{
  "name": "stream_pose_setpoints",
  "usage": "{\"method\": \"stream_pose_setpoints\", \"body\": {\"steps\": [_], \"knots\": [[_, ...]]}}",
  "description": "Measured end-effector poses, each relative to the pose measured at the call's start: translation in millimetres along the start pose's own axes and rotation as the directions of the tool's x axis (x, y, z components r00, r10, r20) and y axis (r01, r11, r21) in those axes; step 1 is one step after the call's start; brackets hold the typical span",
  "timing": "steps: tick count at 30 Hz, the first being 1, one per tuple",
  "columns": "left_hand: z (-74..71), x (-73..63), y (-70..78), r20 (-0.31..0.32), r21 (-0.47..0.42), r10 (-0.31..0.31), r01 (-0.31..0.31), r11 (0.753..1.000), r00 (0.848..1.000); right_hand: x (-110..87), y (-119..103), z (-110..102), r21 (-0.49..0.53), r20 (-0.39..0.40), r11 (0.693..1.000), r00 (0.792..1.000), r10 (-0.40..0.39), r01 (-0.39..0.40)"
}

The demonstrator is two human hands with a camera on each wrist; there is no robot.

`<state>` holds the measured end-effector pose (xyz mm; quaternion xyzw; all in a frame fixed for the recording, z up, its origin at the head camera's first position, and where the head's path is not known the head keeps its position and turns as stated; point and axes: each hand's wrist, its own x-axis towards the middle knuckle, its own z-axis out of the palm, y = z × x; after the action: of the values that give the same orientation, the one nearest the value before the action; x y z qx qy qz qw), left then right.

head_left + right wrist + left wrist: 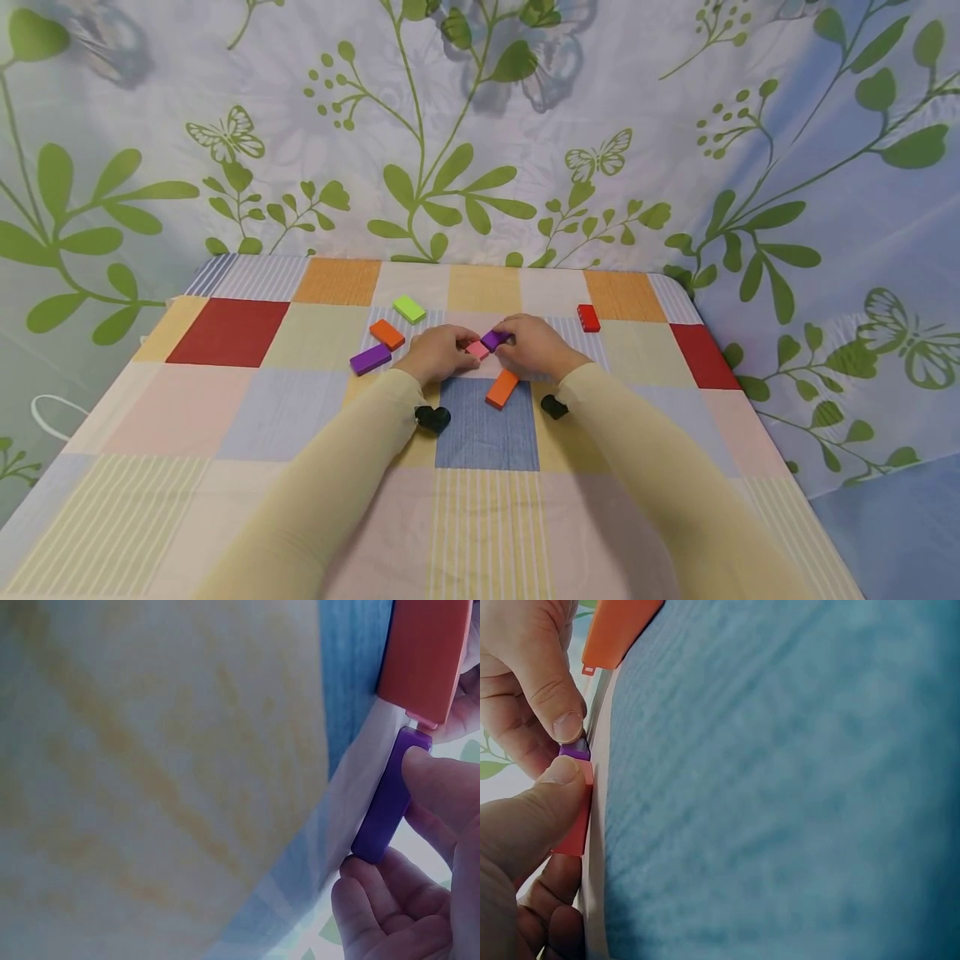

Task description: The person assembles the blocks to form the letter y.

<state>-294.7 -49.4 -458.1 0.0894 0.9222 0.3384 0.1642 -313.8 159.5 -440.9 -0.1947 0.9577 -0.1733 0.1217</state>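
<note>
Near the middle of the table, my left hand [435, 352] pinches a pink rectangular block [477, 351] between thumb and fingers. My right hand [536, 346] holds a purple block [384, 801] the same way, just right of the pink one. In the left wrist view the ends of the two blocks meet or nearly meet; the thumb tips partly cover them. An orange block [502, 388] lies on the cloth closer to me, below the right hand. In the left wrist view a small tab sticks out from its end.
Left of the hands lie a lime green block [409, 309], another orange block [387, 334] and another purple block [371, 360]. A red block [588, 317] lies at the back right. A patchwork cloth [300, 517] covers the table; a leaf-patterned curtain [540, 183] hangs behind it.
</note>
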Motion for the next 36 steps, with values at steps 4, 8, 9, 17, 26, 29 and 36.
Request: {"method": "stream_pose_setpoints", "body": {"steps": [4, 8, 9, 17, 26, 29, 36], "knots": [[-0.4, -0.7, 0.4, 0.003, -0.005, 0.001, -0.001, 1.0, 1.0, -0.1, -1.3, 0.0, 0.0, 0.001, 1.0, 1.0, 0.004, -0.004], [-0.5, -1.0, 0.1, 0.004, -0.009, -0.001, 0.001, 1.0, 1.0, 1.5, -1.1, 1.3, -0.015, 0.0, 1.0, 1.0, 0.009, -0.009], [-0.4, -0.9, -0.2, 0.004, -0.009, -0.002, 0.002, 1.0, 1.0, 1.9, -1.2, 1.8, -0.02, 0.0, 1.0, 1.0, 0.012, -0.012], [1.3, -0.4, -0.9, -0.006, 0.016, 0.01, -0.01, 1.0, 1.0, 1.1, -2.9, 3.4, -0.028, 0.008, 0.999, 1.0, 0.026, -0.025], [1.9, -0.2, -1.3, -0.006, 0.014, 0.006, -0.006, 1.0, 1.0, 2.2, -3.8, 5.4, -0.061, 0.0, 0.998, 1.0, 0.023, -0.023], [1.7, -0.2, -1.5, -0.004, 0.013, 0.004, -0.004, 1.0, 1.0, 2.4, -3.7, 5.9, -0.067, -0.004, 0.998, 1.0, 0.02, -0.021], [1.1, -0.9, -1.3, 0.006, 0.0, -0.013, 0.013, 1.0, 1.0, 3.1, -4.0, 6.3, -0.049, -0.012, 0.998, 0.999, 0.032, -0.033]]}}
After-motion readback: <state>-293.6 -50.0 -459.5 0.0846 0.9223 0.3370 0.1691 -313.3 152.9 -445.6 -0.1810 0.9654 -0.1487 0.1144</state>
